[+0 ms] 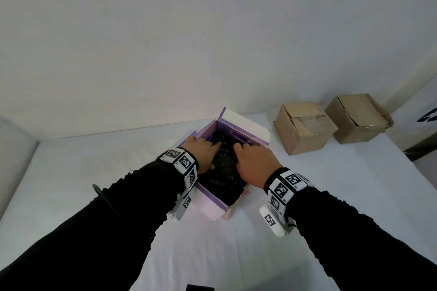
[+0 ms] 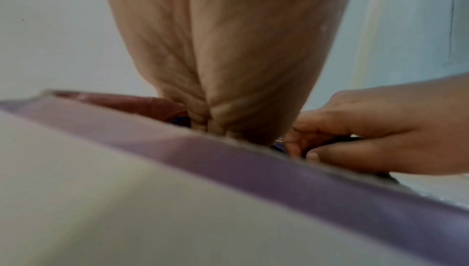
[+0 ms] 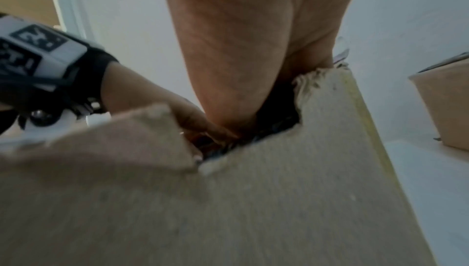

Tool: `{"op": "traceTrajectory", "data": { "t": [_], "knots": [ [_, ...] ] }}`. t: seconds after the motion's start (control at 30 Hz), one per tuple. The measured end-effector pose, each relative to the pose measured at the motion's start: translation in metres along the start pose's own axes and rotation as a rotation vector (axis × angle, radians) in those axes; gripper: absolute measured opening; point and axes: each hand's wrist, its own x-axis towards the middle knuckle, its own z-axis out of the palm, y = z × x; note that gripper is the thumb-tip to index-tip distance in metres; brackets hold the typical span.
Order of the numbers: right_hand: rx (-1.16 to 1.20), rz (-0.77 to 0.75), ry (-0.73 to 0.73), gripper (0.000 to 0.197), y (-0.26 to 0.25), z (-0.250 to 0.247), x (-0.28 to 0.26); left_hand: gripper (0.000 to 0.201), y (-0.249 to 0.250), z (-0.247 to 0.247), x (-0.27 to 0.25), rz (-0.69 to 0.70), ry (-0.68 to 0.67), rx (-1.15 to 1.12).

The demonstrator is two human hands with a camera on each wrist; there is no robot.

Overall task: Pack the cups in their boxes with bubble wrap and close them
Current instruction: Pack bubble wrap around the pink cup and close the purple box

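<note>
On the white table (image 1: pixel 71 172) the open purple box (image 1: pixel 246 133) sits at centre, its flaps folded out, filled with a dark crinkled mass that is probably the wrap (image 1: pixel 224 172) around a cup; no cup itself shows, so I cannot tell whether one is under it. The left hand (image 1: pixel 204 152) lies over the box's left wall with its fingers reaching down onto the wrap, close together as far as the head view shows. The right hand (image 1: pixel 254 160) lies beside it on the right half, fingers bent down into the dark stuff; whether they pinch it or only press is unclear from above. To do this step well, I judge both hands should push the wrap down evenly and tuck its edges inside the walls, so nothing stands above the rim when the flaps come over, and press gently in case the cup sits just beneath. To the right, well apart, stand two brown boxes (image 1: pixel 305 127), both closed. The left wrist view adds what the head view hides: the right hand's fingers (image 2: pixel 299 140) curl with the thumb under them, seemingly nipping a dark fold. The right wrist view shows a torn cardboard flap (image 3: pixel 330 130).
</note>
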Motion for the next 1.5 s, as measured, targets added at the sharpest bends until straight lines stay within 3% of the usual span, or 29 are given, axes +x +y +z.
{"op": "traceTrajectory", "data": {
  "t": [0.1,0.2,0.27,0.37,0.43,0.5,0.53,0.67,0.87,0.97,1.17,1.37,1.5],
  "knots": [
    [0.042,0.004,-0.044,0.021,0.002,-0.003,0.002,0.072,-0.007,-0.004,0.002,0.038,0.045,-0.021],
    [0.046,-0.063,0.104,0.021,0.007,-0.004,-0.004,0.072,-0.008,-0.009,-0.002,0.043,0.137,-0.025],
    [0.068,-0.099,0.115,0.020,0.011,-0.004,-0.011,0.067,-0.001,-0.008,-0.011,0.014,0.192,0.040],
    [0.084,-0.130,0.040,0.031,0.020,-0.004,-0.019,0.046,0.019,-0.002,-0.034,-0.034,0.398,0.113],
    [0.105,-0.153,0.049,0.031,0.025,-0.004,-0.021,0.055,0.036,0.002,-0.051,0.003,0.461,0.015],
    [0.102,-0.182,0.069,0.031,0.027,-0.001,-0.022,0.077,0.050,0.006,-0.065,0.054,0.379,-0.048],
    [0.088,-0.199,0.078,0.032,0.027,0.002,-0.023,0.077,0.054,0.009,-0.070,0.070,0.332,-0.051],
    [0.147,-0.189,0.104,0.039,0.024,0.006,-0.032,0.042,0.056,0.021,-0.077,0.084,0.273,-0.057],
    [0.206,-0.218,-0.032,0.031,0.027,-0.005,-0.043,0.025,0.048,0.029,-0.083,0.049,0.309,-0.003],
    [0.139,-0.191,0.003,0.015,0.021,0.001,-0.048,0.023,0.041,0.036,-0.084,0.044,0.349,0.037],
    [-0.029,-0.117,0.010,0.028,0.001,-0.007,-0.054,0.005,0.043,0.046,-0.085,0.017,0.377,0.074],
    [-0.050,-0.178,0.018,0.032,-0.011,0.004,-0.058,0.020,0.038,0.059,-0.088,-0.100,0.562,0.165],
    [-0.064,-0.160,-0.056,0.040,-0.014,0.005,-0.052,0.022,0.040,0.064,-0.085,-0.149,0.568,0.165]
  ]
}}
